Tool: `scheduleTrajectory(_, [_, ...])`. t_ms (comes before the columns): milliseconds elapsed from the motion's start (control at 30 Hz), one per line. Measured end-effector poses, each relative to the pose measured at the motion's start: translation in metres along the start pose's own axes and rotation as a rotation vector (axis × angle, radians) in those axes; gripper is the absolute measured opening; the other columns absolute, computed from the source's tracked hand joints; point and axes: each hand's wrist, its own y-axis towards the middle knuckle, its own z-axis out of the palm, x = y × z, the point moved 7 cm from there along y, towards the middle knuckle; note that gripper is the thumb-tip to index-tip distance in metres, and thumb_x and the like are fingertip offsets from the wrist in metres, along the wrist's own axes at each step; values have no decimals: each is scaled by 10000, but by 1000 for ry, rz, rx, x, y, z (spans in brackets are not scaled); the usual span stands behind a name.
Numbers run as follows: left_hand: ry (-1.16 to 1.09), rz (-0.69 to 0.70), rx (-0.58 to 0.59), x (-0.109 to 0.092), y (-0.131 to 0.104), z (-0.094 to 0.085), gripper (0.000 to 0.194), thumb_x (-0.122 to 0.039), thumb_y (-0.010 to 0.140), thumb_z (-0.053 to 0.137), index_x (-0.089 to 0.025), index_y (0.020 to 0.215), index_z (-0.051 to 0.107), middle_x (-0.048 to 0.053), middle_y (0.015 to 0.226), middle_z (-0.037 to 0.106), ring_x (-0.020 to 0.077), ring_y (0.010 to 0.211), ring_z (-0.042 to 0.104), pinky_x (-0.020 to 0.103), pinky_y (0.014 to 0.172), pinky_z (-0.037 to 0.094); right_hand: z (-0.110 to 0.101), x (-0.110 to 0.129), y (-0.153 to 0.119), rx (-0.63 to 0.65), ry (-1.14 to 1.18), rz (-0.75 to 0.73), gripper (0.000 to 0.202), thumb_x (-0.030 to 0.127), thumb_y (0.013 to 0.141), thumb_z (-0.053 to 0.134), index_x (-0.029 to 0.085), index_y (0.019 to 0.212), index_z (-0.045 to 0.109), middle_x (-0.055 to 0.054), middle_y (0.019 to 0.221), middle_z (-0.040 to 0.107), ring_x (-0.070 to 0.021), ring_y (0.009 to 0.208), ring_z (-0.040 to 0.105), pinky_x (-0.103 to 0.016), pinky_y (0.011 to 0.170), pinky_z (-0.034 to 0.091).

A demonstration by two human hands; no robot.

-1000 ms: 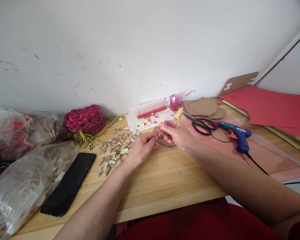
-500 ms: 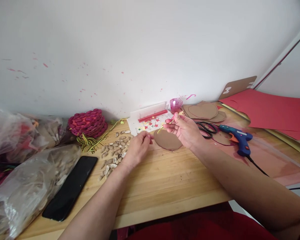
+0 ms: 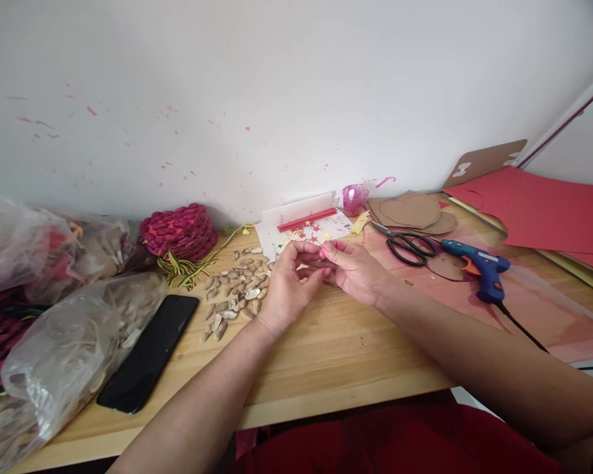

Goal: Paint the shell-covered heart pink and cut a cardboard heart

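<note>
My left hand (image 3: 296, 280) and my right hand (image 3: 356, 271) meet above the middle of the wooden table (image 3: 336, 355). Both sets of fingers are closed in a pinch, and a small pinkish spot shows between the fingertips. What they hold is too small and covered to make out. Just behind the fingers lies a white paper (image 3: 271, 234) strewn with small coloured stars (image 3: 314, 239) and carrying a red strip (image 3: 307, 220). Left of my left hand, peanut shells (image 3: 237, 286) are spread out. A pair of black-handled scissors (image 3: 409, 249) rests beyond my right hand.
On the right are a blue glue gun (image 3: 481, 266), cardboard shapes (image 3: 410, 212) and red sheets (image 3: 548, 210). A pink cup (image 3: 354, 199) and a yellow piece (image 3: 360, 222) sit by the wall. Leftward are a phone (image 3: 151, 352), plastic bags (image 3: 64, 355) and a magenta stack (image 3: 178, 232).
My hands have come together; the right moved down and left, the left slightly right. The round cardboard piece is now hidden behind them, and the scissors show fully. The view shifted slightly.
</note>
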Motion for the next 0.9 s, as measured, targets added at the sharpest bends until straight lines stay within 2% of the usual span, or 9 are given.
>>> scheduleTrajectory(100, [124,2,-48,2,-1,-3,240,-231,839,728,-203,1030,585,31,947,664,126,776,642,242,681,546,1,-1,-2,4,-31,-23,360,400,643,928,179,706,651,23,748,653,-112,721,610,-282,747,531])
scheduleTrajectory(200, [208,-19,-22,2,-1,-4,166,-290,886,688,-197,1016,642,11,844,681,120,684,618,238,646,508,-4,0,-3,-69,-76,-26,366,431,634,926,193,724,662,35,756,637,-105,714,585,-297,779,518])
scheduleTrajectory(300, [359,17,47,-2,-1,-1,163,-321,952,604,-202,991,709,8,796,700,141,713,634,258,705,501,-14,5,-2,-178,-146,-61,409,491,593,924,208,797,712,5,866,692,-137,788,603,-307,782,499])
scheduleTrajectory(367, [450,58,107,-5,-2,3,215,-308,989,538,-210,992,729,17,840,724,160,790,658,273,776,500,-18,8,-1,-221,-194,-102,425,528,590,908,209,805,726,-14,914,712,-153,826,605,-305,771,490])
scheduleTrajectory(500, [502,79,181,-10,-4,8,268,-290,1015,470,-213,1012,726,31,916,739,191,902,673,289,856,486,-20,12,0,-235,-248,-157,441,578,618,872,207,793,709,-35,976,739,-156,837,618,-292,731,483])
scheduleTrajectory(633, [520,52,185,-13,-6,8,268,-283,1013,439,-216,1021,698,28,889,721,198,856,657,285,816,475,-15,10,-2,-206,-238,-121,444,586,641,863,210,756,657,-18,921,746,-124,742,608,-252,639,465])
scheduleTrajectory(767, [537,11,214,-14,-6,9,245,-269,999,428,-212,889,640,5,780,652,175,727,582,271,721,445,-10,4,-4,-178,-140,-59,430,542,661,873,220,737,597,3,877,733,-119,700,612,-259,644,502])
scheduleTrajectory(900, [491,-30,234,-14,-4,9,237,-268,991,422,-216,831,589,-8,786,629,166,737,558,266,726,433,-9,9,-5,-198,-131,-112,401,509,685,865,218,748,597,25,823,695,-104,655,581,-258,641,506])
